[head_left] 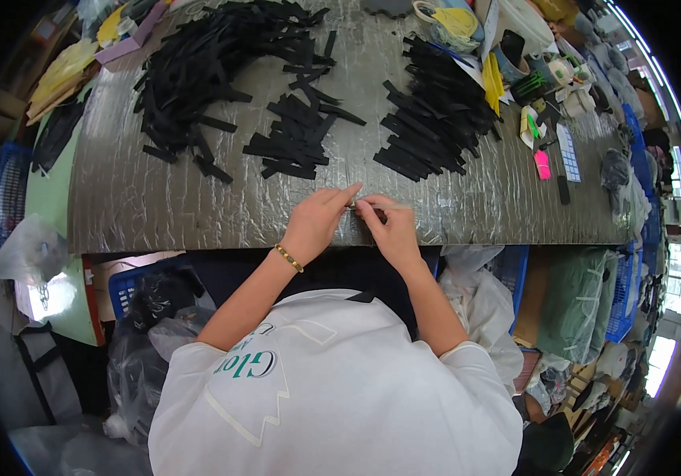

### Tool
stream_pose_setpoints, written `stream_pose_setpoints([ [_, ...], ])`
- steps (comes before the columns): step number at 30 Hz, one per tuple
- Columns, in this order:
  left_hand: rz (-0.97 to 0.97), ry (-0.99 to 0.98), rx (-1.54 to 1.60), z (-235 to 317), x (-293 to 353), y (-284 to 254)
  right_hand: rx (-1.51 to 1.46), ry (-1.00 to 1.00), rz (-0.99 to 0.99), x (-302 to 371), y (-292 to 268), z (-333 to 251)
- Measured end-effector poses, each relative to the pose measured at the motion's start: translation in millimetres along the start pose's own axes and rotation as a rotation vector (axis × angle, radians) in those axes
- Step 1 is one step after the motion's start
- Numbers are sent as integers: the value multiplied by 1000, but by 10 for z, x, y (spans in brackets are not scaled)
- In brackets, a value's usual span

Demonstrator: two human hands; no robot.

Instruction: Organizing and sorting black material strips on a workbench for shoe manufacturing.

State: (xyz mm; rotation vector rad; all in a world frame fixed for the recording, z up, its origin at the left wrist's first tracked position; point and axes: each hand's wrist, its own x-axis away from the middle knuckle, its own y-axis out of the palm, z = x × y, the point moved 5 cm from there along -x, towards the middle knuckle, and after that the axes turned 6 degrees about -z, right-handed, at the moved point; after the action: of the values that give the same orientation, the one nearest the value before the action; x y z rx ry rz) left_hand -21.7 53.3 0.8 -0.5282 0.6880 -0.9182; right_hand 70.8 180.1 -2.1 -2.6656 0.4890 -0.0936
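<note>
At the near edge of the table, my left hand (315, 220) and my right hand (392, 230) meet at the fingertips. The right fingers pinch a thin, pale, stick-like thing (402, 207), whose end juts out to the right; its exact kind does not show. My left fingers are closed beside it, and what they hold is hidden. Just beyond the left hand lies a small heap of short black fabric strips (293, 139). A larger loose pile of black strips (198, 71) spreads behind it to the left. To the right, more black strips (432, 115) lie in a roughly lined-up stack.
The table (166, 202) has a shiny, wrinkled covering. At its right lie a pink piece (542, 165), a dark-handled tool (563, 186) and a blue-white card (568, 152). Containers and a phone (512, 46) crowd the back right. Plastic bags (150, 357) and blue crates stand below.
</note>
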Motion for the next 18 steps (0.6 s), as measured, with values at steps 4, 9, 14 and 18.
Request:
stream_pose_setpoints([
  [4, -22, -10, -21, -14, -10, -4, 142, -113, 63, -18, 24, -184],
  [9, -14, -20, 24, -19, -6, -5, 204, -168, -22, -3, -60, -194],
  [14, -41, -23, 53, 11, -26, -31, 391, -211, -66, 8, -157, -63],
  [18, 52, 23, 72, 28, -26, -146, 378, -259, -98, -77, -175, -62],
])
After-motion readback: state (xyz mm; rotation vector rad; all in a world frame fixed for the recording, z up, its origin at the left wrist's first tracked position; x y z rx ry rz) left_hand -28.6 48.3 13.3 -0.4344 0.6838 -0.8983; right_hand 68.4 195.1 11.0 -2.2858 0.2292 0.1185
